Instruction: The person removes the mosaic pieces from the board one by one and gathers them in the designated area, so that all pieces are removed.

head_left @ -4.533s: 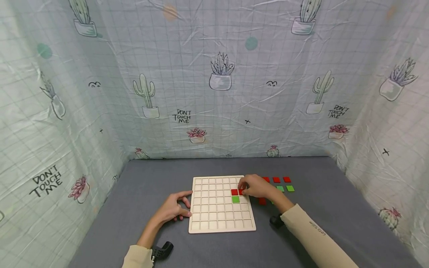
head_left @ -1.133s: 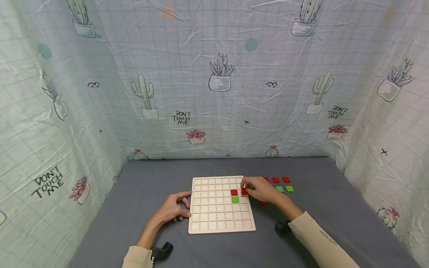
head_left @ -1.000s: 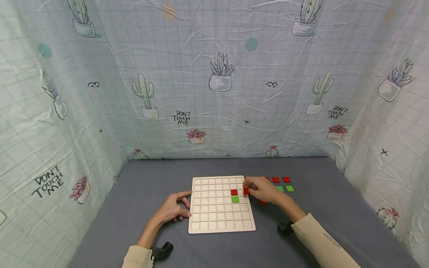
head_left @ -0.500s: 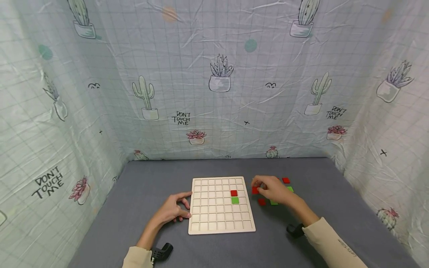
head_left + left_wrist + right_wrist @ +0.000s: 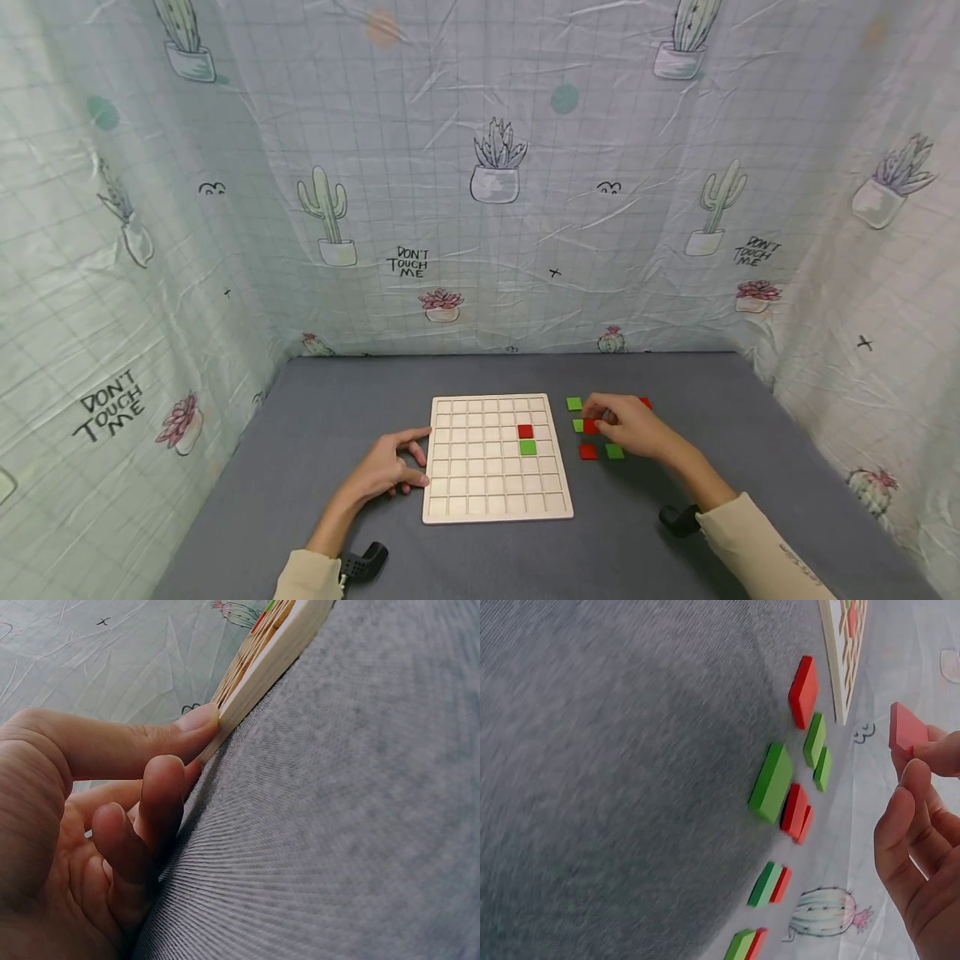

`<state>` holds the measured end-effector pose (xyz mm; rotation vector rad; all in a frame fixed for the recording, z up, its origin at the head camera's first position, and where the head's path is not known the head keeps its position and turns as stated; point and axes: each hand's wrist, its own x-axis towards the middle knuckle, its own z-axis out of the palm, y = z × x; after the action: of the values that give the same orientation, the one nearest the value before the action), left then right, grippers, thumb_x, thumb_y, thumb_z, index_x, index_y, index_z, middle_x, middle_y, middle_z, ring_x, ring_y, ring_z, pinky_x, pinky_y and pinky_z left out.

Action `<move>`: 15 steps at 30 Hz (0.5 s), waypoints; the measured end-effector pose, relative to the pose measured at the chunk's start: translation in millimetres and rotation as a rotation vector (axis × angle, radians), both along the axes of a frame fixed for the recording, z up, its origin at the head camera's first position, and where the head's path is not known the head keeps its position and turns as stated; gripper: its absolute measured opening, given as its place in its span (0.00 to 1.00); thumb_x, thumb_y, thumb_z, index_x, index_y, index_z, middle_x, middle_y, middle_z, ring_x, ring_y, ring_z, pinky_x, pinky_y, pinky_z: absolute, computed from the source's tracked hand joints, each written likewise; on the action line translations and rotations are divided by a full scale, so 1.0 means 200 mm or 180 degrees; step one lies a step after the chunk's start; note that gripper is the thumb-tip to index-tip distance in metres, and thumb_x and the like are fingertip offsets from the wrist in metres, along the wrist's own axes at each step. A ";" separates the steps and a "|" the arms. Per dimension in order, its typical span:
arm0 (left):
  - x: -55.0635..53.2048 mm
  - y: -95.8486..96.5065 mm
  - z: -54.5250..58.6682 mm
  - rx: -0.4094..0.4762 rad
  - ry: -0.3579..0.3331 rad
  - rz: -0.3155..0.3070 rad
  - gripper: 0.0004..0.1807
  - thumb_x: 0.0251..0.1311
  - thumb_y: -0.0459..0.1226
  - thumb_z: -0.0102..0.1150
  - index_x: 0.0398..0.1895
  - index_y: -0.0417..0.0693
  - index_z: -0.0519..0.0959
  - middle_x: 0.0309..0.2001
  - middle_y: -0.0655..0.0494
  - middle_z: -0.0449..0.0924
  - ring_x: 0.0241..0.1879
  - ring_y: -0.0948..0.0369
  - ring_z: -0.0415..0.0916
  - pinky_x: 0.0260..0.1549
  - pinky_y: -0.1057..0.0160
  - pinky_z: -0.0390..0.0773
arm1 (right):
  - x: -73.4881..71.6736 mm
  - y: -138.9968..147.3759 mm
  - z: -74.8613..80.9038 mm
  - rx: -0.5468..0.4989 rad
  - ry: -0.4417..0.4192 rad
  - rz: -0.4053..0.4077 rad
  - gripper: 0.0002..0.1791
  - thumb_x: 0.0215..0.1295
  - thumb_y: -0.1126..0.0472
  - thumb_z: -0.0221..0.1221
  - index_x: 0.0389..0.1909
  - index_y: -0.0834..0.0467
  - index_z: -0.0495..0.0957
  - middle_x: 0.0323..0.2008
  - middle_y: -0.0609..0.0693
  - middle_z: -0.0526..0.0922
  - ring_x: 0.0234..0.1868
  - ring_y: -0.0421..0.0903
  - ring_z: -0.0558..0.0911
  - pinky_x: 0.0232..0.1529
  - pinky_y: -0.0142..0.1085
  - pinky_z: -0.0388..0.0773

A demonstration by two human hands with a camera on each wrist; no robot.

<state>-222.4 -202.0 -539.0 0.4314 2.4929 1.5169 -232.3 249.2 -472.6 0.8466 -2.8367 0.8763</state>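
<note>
A pale wooden grid board (image 5: 476,485) lies on the grey table, with one red tile (image 5: 525,431) in a cell and one green tile (image 5: 528,447) in the cell nearer the person. At the board's left edge rests my left hand (image 5: 386,467), thumb and index finger spread apart and touching the rim. In the left wrist view the thumb (image 5: 196,720) presses on that wooden edge. To the right of the board my right hand (image 5: 633,425) pinches a red square tile (image 5: 906,731) between thumb and fingers, raised over the loose tiles.
Loose tiles lie right of the board: a red tile (image 5: 588,452) and a green tile (image 5: 615,452) in front, a green tile (image 5: 573,404) behind, several others partly hidden by the right hand. A cactus-print cloth (image 5: 495,283) surrounds the table.
My right hand has taken the red tile off the board beside the other red one and carried it right, over the loose tiles. The left hand stays at the board's edge.
</note>
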 end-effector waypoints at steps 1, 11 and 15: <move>0.00 0.00 0.00 0.0001 0.0003 0.0010 0.47 0.45 0.32 0.79 0.74 0.45 0.71 0.37 0.50 0.80 0.17 0.58 0.76 0.11 0.62 0.69 | 0.00 0.01 0.00 0.0001 -0.0004 -0.0025 0.11 0.69 0.70 0.58 0.46 0.57 0.84 0.41 0.48 0.87 0.31 0.35 0.78 0.35 0.32 0.77; 0.00 0.01 0.00 0.0004 -0.0026 0.0045 0.47 0.45 0.32 0.79 0.74 0.45 0.71 0.37 0.50 0.80 0.16 0.59 0.76 0.11 0.63 0.69 | 0.01 0.13 -0.05 0.0003 -0.0053 -0.0184 0.11 0.69 0.71 0.59 0.47 0.56 0.83 0.42 0.52 0.87 0.29 0.36 0.76 0.33 0.33 0.75; 0.00 0.00 0.00 0.0018 -0.0021 0.0070 0.47 0.44 0.31 0.79 0.74 0.45 0.72 0.37 0.50 0.80 0.16 0.59 0.76 0.11 0.63 0.69 | 0.02 0.17 -0.06 -0.0014 -0.0078 -0.0197 0.11 0.68 0.72 0.58 0.47 0.57 0.83 0.42 0.54 0.87 0.28 0.37 0.75 0.31 0.32 0.74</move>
<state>-222.6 -201.2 -538.6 0.4005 2.4970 1.5314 -228.6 283.3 -485.4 0.7483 -2.8637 0.8908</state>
